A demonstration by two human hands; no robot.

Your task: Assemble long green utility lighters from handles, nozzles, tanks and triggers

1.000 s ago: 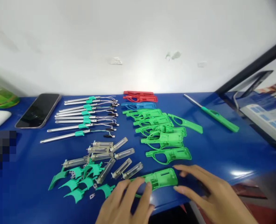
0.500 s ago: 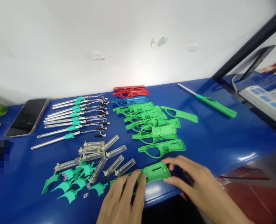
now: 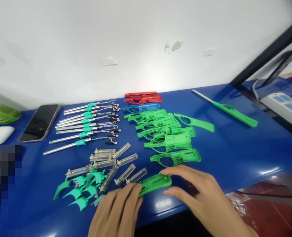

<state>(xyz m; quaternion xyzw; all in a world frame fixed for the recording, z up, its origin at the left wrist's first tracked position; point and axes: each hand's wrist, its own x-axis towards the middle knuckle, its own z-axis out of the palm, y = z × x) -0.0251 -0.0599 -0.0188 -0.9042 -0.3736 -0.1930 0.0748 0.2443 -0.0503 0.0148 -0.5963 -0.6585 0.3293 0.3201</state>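
A green lighter casing half [image 3: 155, 184] is tilted at the table's front edge, its hollow inner side up. My left hand [image 3: 118, 207] has its fingers closed over the casing's left end, which they hide. My right hand [image 3: 195, 191] pinches around the rounded right end, index finger at the far edge and thumb at the near one. Just beyond lie several more green casing halves [image 3: 177, 156]. Clear fuel tanks [image 3: 124, 174] are scattered left of the casing, beside curved teal triggers [image 3: 81, 202]; my left hand partly covers one trigger.
Metal lighter tubes with wires [image 3: 66, 148] lie in a row at the left. Behind are a blue casing half [image 3: 146, 108] and red ones [image 3: 146, 98]. An assembled green lighter [image 3: 234, 113] lies right; a phone [image 3: 39, 121], white case [image 3: 1, 135] and green bottle [image 3: 2, 112] stand left.
Both hands have shifted left with the casing, which is now tipped more on its side. The whole scene has slid slightly right in view as the camera turned.
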